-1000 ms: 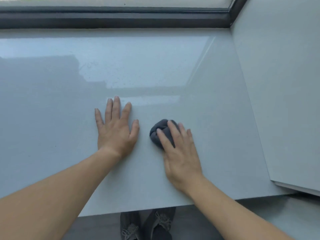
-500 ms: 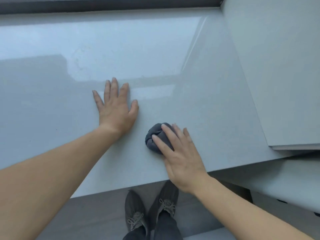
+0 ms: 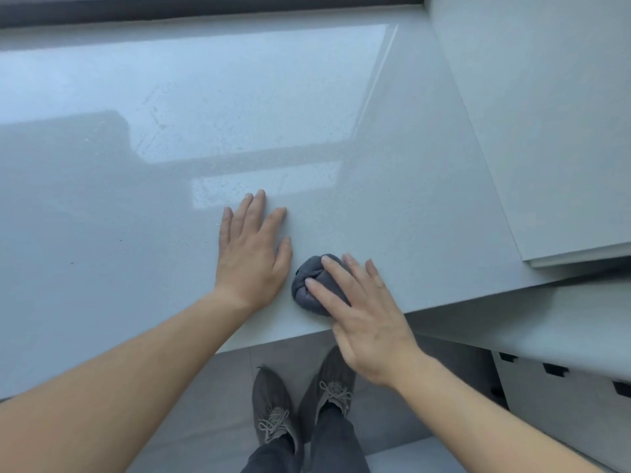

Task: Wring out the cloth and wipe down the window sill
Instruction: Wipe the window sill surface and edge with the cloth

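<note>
A: Nearest the camera, at the bottom centre of the frame?
B: Two dark grey laced sneakers [image 3: 304,401] on a grey tiled floor [image 3: 218,387], with dark trouser legs above them. Both bare forearms enter from the lower corners.

A: State of the hands?
B: The right hand [image 3: 365,315] lies just below and right of frame centre, at the near edge of the window sill [image 3: 102,216]. Its fingers [image 3: 327,291] are extended and slightly spread, laid flat over a dark grey cloth [image 3: 307,285] bunched into a ball; it presses on the cloth rather than closing around it. The left hand [image 3: 252,254], just left of the cloth, rests palm down on the sill, fingers straight, holding nothing. Its thumb lies near the cloth; contact cannot be confirmed.

A: Location of the cloth?
B: On the glossy pale grey sill, close to its front edge, partly under the right hand.

A: Farther back?
B: Faint streaks and droplets show in the bright reflection at upper centre. A dark window frame [image 3: 205,8] crosses the top edge. A pale wall panel [image 3: 546,131] fills the upper right.
</note>
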Demonstrator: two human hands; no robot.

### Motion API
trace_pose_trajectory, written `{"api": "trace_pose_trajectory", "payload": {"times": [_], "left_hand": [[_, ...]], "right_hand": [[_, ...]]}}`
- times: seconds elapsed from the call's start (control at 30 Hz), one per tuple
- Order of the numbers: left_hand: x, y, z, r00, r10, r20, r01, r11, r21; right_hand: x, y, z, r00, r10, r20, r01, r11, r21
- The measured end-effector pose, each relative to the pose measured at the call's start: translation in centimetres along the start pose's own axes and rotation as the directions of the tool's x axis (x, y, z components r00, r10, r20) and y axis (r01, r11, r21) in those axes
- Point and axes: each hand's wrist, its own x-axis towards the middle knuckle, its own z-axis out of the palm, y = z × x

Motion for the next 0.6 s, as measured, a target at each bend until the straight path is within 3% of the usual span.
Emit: {"api": "trace_pose_trajectory", "payload": {"times": [0.03, 0.1, 0.2, 0.27, 0.37, 0.43, 0.5, 0.6], "left_hand": [[0.0, 0.0, 0.0, 1.000, 0.000, 0.000, 0.000, 1.000, 0.004], [0.0, 0.0, 0.1, 1.000, -0.004, 0.002, 0.004, 1.000, 0.002], [0.2, 0.6, 0.3, 0.999, -0.032, -0.019, 0.032, 0.999, 0.003], [0.4, 1.4, 0.3, 0.998, -0.051, -0.030, 0.052, 0.999, 0.009], [1.2, 2.9, 0.4, 0.999, -0.010, -0.046, 0.011, 0.999, 0.030], [2.1, 3.7, 0.6, 0.998, 0.029, -0.053, -0.028, 0.999, 0.030], [3.3, 4.3, 0.9, 0.998, 0.033, -0.058, -0.032, 0.999, 0.006], [5.7, 4.9, 1.5, 0.998, 0.002, -0.057, -0.002, 1.000, -0.005]], "right_hand": [[0.2, 1.2, -0.4, 0.999, 0.034, -0.018, -0.035, 0.999, -0.008], [0.7, 3.7, -1.4, 0.966, 0.241, -0.096, -0.242, 0.970, 0.011], [1.2, 5.1, -2.0, 0.828, 0.530, -0.181, -0.526, 0.847, 0.077], [0.5, 3.8, -1.2, 0.846, 0.500, -0.188, -0.497, 0.865, 0.063], [-1.9, 3.6, -0.7, 0.965, 0.242, -0.099, -0.240, 0.970, 0.031], [-2.7, 6.3, -1.7, 0.979, 0.194, -0.061, -0.195, 0.981, -0.012], [-2.5, 9.5, -2.9, 0.925, 0.363, -0.109, -0.366, 0.931, -0.007], [-1.8, 11.4, -3.9, 0.770, 0.612, -0.181, -0.609, 0.789, 0.078]]}}
